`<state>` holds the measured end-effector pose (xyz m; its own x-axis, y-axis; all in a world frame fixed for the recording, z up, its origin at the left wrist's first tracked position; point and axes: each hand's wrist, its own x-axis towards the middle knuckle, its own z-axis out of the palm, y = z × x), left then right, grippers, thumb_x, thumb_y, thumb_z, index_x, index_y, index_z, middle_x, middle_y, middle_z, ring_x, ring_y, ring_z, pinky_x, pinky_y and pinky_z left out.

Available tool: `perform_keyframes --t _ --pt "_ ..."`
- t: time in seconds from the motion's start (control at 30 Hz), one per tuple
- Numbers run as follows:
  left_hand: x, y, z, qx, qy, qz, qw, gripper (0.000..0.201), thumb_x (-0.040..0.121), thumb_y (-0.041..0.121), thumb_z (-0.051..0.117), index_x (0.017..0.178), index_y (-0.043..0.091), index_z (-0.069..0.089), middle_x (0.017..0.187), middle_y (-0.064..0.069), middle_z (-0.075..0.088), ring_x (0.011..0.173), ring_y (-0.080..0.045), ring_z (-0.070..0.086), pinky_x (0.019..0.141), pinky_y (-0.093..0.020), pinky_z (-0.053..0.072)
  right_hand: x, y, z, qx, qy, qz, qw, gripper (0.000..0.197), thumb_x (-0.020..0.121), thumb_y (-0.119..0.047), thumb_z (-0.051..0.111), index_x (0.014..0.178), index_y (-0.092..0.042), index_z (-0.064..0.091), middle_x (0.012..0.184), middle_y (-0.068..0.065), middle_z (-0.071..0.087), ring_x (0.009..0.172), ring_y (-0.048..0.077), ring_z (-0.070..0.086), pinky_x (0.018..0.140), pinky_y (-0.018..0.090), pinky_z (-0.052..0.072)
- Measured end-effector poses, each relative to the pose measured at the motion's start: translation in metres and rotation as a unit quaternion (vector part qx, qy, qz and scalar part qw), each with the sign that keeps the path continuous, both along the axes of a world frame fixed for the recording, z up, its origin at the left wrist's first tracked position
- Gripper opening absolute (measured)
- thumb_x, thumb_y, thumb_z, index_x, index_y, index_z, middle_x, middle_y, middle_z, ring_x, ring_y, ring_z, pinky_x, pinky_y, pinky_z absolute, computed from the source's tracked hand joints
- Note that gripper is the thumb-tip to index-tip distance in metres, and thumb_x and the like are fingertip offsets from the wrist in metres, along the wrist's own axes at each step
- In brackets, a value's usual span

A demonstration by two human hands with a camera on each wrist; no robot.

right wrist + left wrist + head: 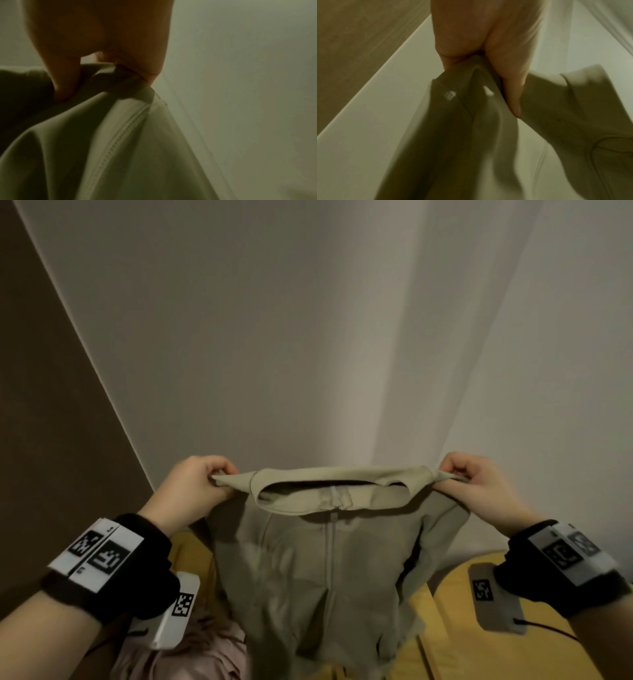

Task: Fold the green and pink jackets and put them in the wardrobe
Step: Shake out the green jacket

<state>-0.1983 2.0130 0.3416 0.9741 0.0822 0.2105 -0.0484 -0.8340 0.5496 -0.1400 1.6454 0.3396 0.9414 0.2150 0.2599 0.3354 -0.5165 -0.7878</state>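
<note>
Both hands, L (191, 487) & R (479, 487), raised apart, fingers pinching green jacket (318, 570) shoulders, prob. hanging free.

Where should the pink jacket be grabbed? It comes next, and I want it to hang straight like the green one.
The pink jacket lies crumpled under the left hand, mostly hidden, so no collar or shoulder shows. Probably reach from above and find both shoulder seams, as both hands pinch the green jacket now; held there it hangs flat, zip centred.
</note>
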Motion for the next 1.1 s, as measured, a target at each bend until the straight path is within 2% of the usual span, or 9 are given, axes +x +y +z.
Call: perform_keyframes --t 0.1,0.33,0.47,0.53,0.67,0.8,0.93,1.03,1.1 --pt "-0.007 -0.004 -0.01 -0.02 0.016 -0.017 1.0 0.015 0.08 0.023 0.07 0.069 0.013 0.067 0.068 -0.006 0.065 0.067 -0.02 0.059 0.054 -0.026 0.037 -0.009 -0.002 -0.009 0.02 0.038 -0.004 0.999 0.035 0.082 0.002 0.063 0.054 -0.01 0.045 0.048 -0.006 0.041 0.044 0.0 0.036 0.043 0.011 0.028" --pt "-0.029 -0.015 -0.033 -0.17 0.13 -0.078 0.974 0.042 0.065 0.045 0.07 0.071 0.003 0.07 0.064 -0.014 0.063 0.06 -0.012 0.054 0.058 -0.024 0.038 -0.023 -0.021 -0.032 -0.041 0.109 -0.011 0.993 0.012 0.086 -0.001 0.058 0.078 0.001 0.067 0.072 0.015 0.062 0.067 0.015 0.054 0.059 0.016 0.043" --pt "-0.046 -0.028 -0.057 -0.007 0.124 -0.095 0.988 0.026 0.087 0.034 0.061 0.083 0.01 0.068 0.073 -0.007 0.067 0.069 -0.015 0.06 0.064 -0.03 0.044 -0.032 -0.038 -0.053 -0.069 0.129 0.005 0.989 0.017 0.086 0.0 0.055 0.072 0.001 0.064 0.068 0.012 0.06 0.066 0.016 0.053 0.061 0.026 0.043" --pt "-0.058 -0.04 -0.068 0.072 0.114 -0.101 0.986 0.018 0.093 0.027 0.052 0.093 0.018 0.067 0.085 0.0 0.069 0.083 -0.017 0.063 0.072 -0.034 0.046 -0.039 -0.049 -0.065 -0.08 0.119 0.005 0.99 0.023 0.085 0.001 0.054 0.064 -0.007 0.062 0.061 0.001 0.06 0.057 0.005 0.052 0.055 0.016 0.041" --pt "-0.081 -0.065 -0.09 0.053 0.2 -0.128 0.97 0.022 0.097 0.023 0.045 0.107 0.021 0.064 0.102 0.005 0.067 0.094 -0.011 0.06 0.081 -0.026 0.044 -0.062 -0.068 -0.088 -0.091 0.136 0.035 0.986 0.025 0.084 0.002 0.055 0.062 -0.009 0.06 0.061 -0.002 0.06 0.06 0.009 0.053 0.053 0.013 0.038" --pt "-0.114 -0.089 -0.109 0.004 0.296 -0.169 0.94 0.03 0.098 0.031 0.041 0.085 0.013 0.062 0.083 -0.001 0.064 0.078 -0.01 0.058 0.07 -0.017 0.04 -0.089 -0.089 -0.108 -0.14 0.198 0.091 0.966 0.021 0.091 -0.012 0.056 0.072 -0.015 0.066 0.075 -0.005 0.067 0.07 0.004 0.059 0.063 0.007 0.042" --pt "-0.143 -0.101 -0.121 -0.02 0.375 -0.191 0.907 0.031 0.095 0.041 0.04 0.085 0.019 0.06 0.082 0.004 0.061 0.07 -0.001 0.055 0.07 -0.016 0.041 -0.114 -0.11 -0.119 -0.22 0.241 0.124 0.937 0.024 0.091 -0.029 0.056 0.07 -0.018 0.062 0.075 -0.005 0.064 0.066 -0.003 0.055 0.064 0.008 0.041" --pt "-0.154 -0.1 -0.115 -0.067 0.347 -0.167 0.92 0.051 0.088 0.05 0.042 0.092 0.007 0.067 0.093 -0.005 0.065 0.084 -0.012 0.063 0.082 -0.026 0.047 -0.122 -0.122 -0.116 -0.208 0.262 0.12 0.935 0.031 0.089 -0.035 0.057 0.078 -0.008 0.065 0.079 0.008 0.067 0.067 0.008 0.059 0.06 0.012 0.041" --pt "-0.157 -0.101 -0.103 -0.082 0.297 -0.137 0.941 0.064 0.079 0.056 0.041 0.082 -0.004 0.064 0.071 -0.01 0.061 0.068 -0.02 0.058 0.065 -0.028 0.041 -0.126 -0.126 -0.107 -0.198 0.248 0.113 0.942 0.028 0.088 -0.036 0.057 0.08 -0.011 0.067 0.079 0.004 0.069 0.072 0.01 0.062 0.06 0.012 0.042"
